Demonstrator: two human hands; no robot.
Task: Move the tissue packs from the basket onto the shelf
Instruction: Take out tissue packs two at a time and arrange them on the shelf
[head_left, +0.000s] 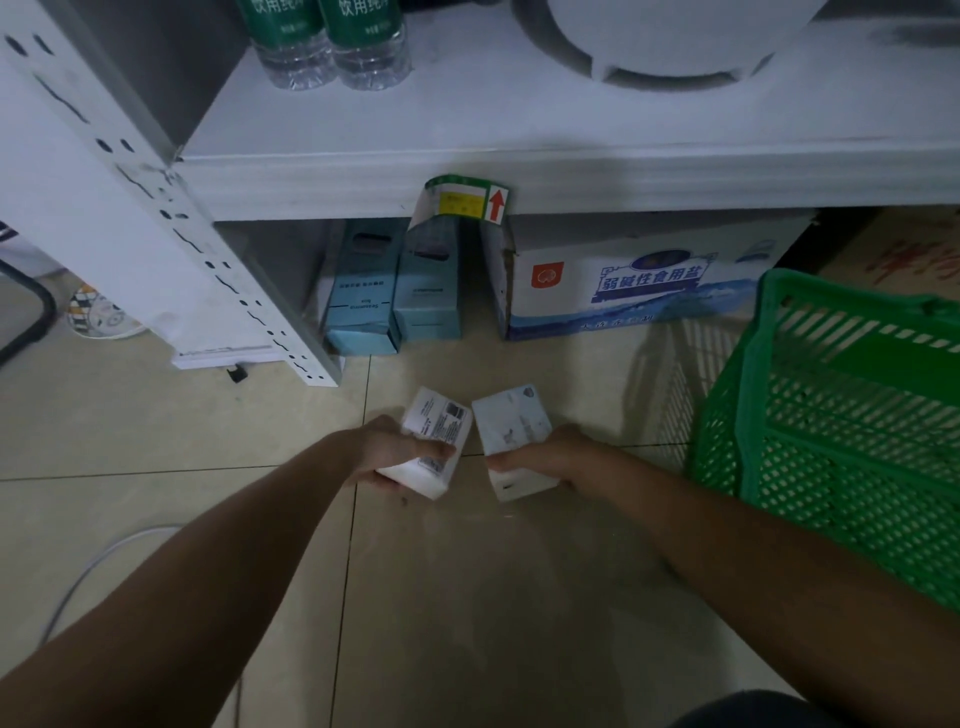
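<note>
Left hand (395, 451) clasps tissue pack (435, 441), right hand (550, 452) clasps second pack (511, 434) — long axes point toward shelf (519, 171), up ahead; basket (841, 415) at right.

Both forearms are seen bare from elbow to wrist, with no sleeves, watch, bracelet or gloves worn, the left hand (387, 451) and right hand (548, 451) are likewise uncovered, and a dark garment (748, 711) is glimpsed at the bottom edge.

A shop: metal shelving (519, 130), shopping basket (841, 415), stock cartons (623, 280)
</note>
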